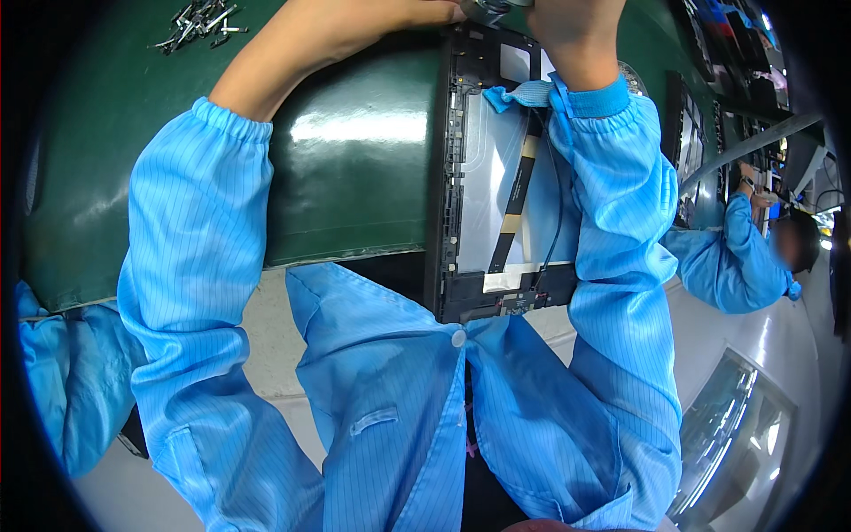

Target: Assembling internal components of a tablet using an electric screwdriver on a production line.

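Note:
A flat screen panel (496, 191) with a black frame and silver-grey back lies at the edge of the green table, overhanging toward my body. A black-and-tan ribbon cable (514, 204) and a thin dark wire run along it. At its far end my left hand (403, 12) reaches in, a digit stretched to a shiny grey metal piece (484, 10) cut off by the upper edge. Above the panel's far right part is my right hand (578, 31), beside that piece, its fingers out of the picture. A blue wrist band (598, 99) circles my right wrist.
Small black and silver parts (202, 22) lie heaped on the green table (106, 151) at far left. At right, a co-worker in a blue smock (740, 257) sits by more panels (690, 133). A grey bar (753, 146) slants there. Another blue sleeve (89, 372) shows at left.

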Action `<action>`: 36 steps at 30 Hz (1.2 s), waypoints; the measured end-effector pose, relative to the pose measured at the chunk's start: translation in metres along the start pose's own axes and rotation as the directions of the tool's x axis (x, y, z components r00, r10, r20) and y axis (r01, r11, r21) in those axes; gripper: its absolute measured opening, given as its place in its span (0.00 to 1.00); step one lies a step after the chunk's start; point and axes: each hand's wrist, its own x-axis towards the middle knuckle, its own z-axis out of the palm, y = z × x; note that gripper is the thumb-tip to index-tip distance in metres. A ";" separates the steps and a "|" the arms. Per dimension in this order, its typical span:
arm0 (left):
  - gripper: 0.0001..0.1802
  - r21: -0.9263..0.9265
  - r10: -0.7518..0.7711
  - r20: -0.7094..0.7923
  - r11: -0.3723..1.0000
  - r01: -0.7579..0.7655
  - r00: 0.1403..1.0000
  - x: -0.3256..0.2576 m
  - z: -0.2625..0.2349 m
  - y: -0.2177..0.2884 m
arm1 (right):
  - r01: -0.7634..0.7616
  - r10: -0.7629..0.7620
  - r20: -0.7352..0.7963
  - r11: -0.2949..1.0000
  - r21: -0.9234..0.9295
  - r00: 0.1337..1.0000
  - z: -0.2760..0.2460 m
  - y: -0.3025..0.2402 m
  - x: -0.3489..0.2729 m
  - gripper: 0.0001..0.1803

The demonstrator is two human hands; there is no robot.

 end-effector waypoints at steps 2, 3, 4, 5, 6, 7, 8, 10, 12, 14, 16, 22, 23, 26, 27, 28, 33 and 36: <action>0.09 -0.001 0.012 -0.004 1.000 -0.012 1.000 -0.001 0.000 -0.006 | 0.016 -0.016 -0.010 1.000 0.005 1.000 0.000 0.006 0.000 0.13; 0.09 -0.010 0.034 -0.005 0.999 -0.035 0.999 0.000 0.000 -0.008 | 0.035 -0.035 -0.022 0.999 -0.003 0.999 0.000 0.006 0.001 0.13; 0.09 -0.007 0.042 -0.003 0.999 -0.042 0.999 0.001 0.000 -0.008 | 0.042 -0.042 -0.026 0.999 -0.006 0.999 0.001 0.006 0.002 0.13; 0.09 -0.012 0.039 -0.004 0.999 -0.039 0.999 0.002 0.000 -0.008 | 0.063 -0.062 -0.050 0.998 0.017 0.997 0.004 0.006 0.003 0.13; 0.09 -0.016 0.035 -0.005 0.999 -0.035 0.999 0.001 0.000 -0.007 | 0.083 -0.079 -0.075 0.996 0.042 0.994 0.005 0.005 0.002 0.13; 0.09 -0.007 0.040 -0.005 0.999 -0.040 0.999 0.001 0.000 -0.005 | 0.037 -0.037 -0.011 0.999 -0.007 0.999 0.000 0.001 0.002 0.13; 0.09 0.002 0.049 -0.039 0.999 -0.049 0.998 0.000 -0.002 -0.003 | 0.047 -0.047 -0.011 0.999 0.001 0.999 0.002 0.000 0.002 0.13; 0.09 0.032 0.062 -0.081 0.998 -0.060 0.995 -0.008 -0.004 -0.007 | 0.028 -0.028 -0.002 0.998 0.048 1.000 0.004 0.000 0.003 0.12; 0.15 0.227 0.183 -0.450 0.970 -0.086 0.874 -0.016 -0.007 -0.020 | 0.047 -0.046 -0.012 0.997 0.064 0.999 -0.001 0.005 -0.002 0.11; 0.11 0.263 0.275 -0.596 0.955 -0.141 0.754 -0.056 0.043 0.035 | 0.072 -0.070 -0.040 0.997 0.029 0.997 -0.013 0.013 -0.006 0.10; 0.13 0.397 0.484 -0.411 0.858 -0.327 0.773 -0.104 0.077 0.062 | 0.011 -0.011 -0.005 0.999 0.050 1.000 -0.008 0.003 0.001 0.08; 0.26 0.783 0.365 0.216 0.490 -0.384 0.906 -0.161 0.166 0.068 | -0.042 0.039 0.032 0.995 0.090 0.999 -0.006 -0.010 0.003 0.08; 0.26 0.791 0.367 0.222 0.474 -0.387 0.903 -0.161 0.170 0.067 | -0.060 0.057 0.026 0.988 0.141 0.998 -0.012 -0.012 0.003 0.09; 0.28 0.828 0.330 0.180 0.458 -0.324 0.927 -0.153 0.170 0.061 | -0.008 0.035 -0.131 0.980 0.199 0.991 -0.037 -0.028 0.008 0.10; 0.30 0.824 0.319 0.136 0.488 -0.286 0.938 -0.148 0.168 0.057 | 0.073 -0.038 -0.197 0.982 0.172 0.980 -0.053 -0.034 0.009 0.10; 0.31 0.823 0.307 0.091 0.513 -0.245 0.947 -0.139 0.162 0.057 | 0.070 -0.022 -0.259 0.982 0.177 0.966 -0.067 -0.044 0.010 0.09; 0.34 0.814 0.312 0.130 0.508 -0.281 0.941 -0.064 0.082 0.041 | 0.075 -0.134 -0.392 0.984 -0.161 0.910 -0.153 -0.065 -0.005 0.11; 0.33 0.863 0.348 0.198 0.381 -0.332 0.916 -0.007 0.028 0.018 | 0.086 -0.178 -0.388 0.966 -0.242 0.904 -0.192 -0.050 -0.008 0.10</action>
